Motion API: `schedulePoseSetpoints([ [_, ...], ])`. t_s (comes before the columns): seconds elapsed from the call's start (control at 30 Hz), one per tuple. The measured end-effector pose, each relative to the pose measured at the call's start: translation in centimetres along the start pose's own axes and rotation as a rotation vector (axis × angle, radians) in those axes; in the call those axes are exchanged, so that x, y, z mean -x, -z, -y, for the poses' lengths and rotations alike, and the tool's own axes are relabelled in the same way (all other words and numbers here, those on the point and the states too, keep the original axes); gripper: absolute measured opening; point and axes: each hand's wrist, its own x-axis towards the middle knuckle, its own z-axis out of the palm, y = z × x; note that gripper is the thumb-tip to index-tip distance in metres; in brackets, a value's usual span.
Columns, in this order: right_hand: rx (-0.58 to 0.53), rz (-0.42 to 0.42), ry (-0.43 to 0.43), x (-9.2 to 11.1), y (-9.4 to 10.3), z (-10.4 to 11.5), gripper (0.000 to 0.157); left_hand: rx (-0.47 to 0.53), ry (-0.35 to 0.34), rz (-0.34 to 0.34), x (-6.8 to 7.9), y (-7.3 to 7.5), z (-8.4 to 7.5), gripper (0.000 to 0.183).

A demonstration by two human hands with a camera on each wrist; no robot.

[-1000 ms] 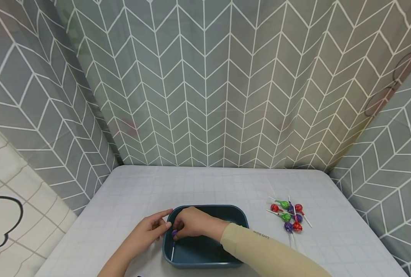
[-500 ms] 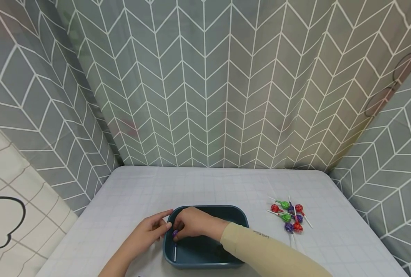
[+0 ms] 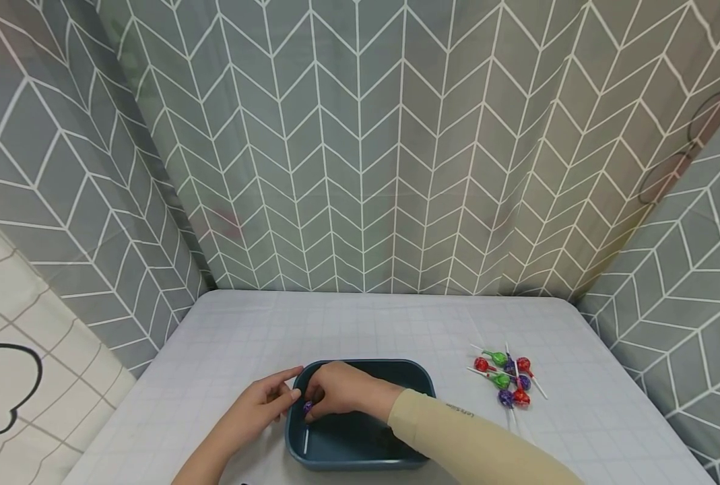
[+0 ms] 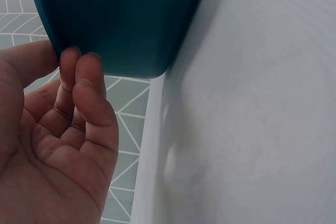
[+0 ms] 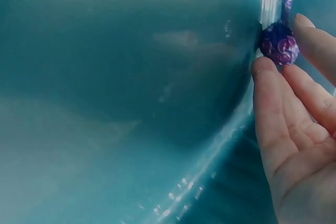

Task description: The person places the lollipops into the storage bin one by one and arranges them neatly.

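A dark blue-green plastic basin (image 3: 360, 465) stands at the front middle of the table. My left hand (image 3: 261, 405) holds its left rim, thumb on the edge; in the left wrist view the curled fingertips (image 4: 89, 66) lie against the outer wall. Inside the basin, my right hand (image 3: 343, 391) pinches a purple-wrapped lollipop (image 3: 308, 407) at the left wall. Up close in the right wrist view, thumb and fingers surround the lollipop's round head (image 5: 281, 45), low against the wall. The white stick points toward the near side of the basin.
To the right on the white-covered table (image 3: 275, 323) lies a loose pile of red, green and purple lollipops (image 3: 505, 380), sticks pointing various ways. A grey chevron-patterned curtain (image 3: 360, 148) hangs behind the table and along its sides. The right forearm crosses the basin's right rim.
The lollipop in my right hand has shifted very slightly right, its stick a little farther from the left wall. My left hand stays in place on the rim.
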Motion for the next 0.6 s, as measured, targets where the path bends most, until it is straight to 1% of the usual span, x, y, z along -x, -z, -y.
schedulePoseSetpoints([
  [0.17, 0.001, -0.023, 0.023, 0.4, 1.1, 0.1, 0.027, 0.001, 0.006, -0.005, -0.1, 0.0, 0.0, 0.053],
  [0.37, -0.013, -0.078, 0.047, 1.3, 3.4, 0.0, 0.035, 0.003, 0.010, 0.000, -0.1, 0.0, 0.0, 0.054],
  [0.47, -0.070, -0.109, 0.052, 2.1, 4.4, -0.2, 0.035, 0.011, 0.011, 0.002, 0.0, 0.0, -0.1, 0.053],
  [0.6, -0.169, -0.139, 0.036, 3.3, 5.5, -0.5, 0.036, 0.024, 0.014, 0.003, 0.0, 0.0, -0.1, 0.054],
])
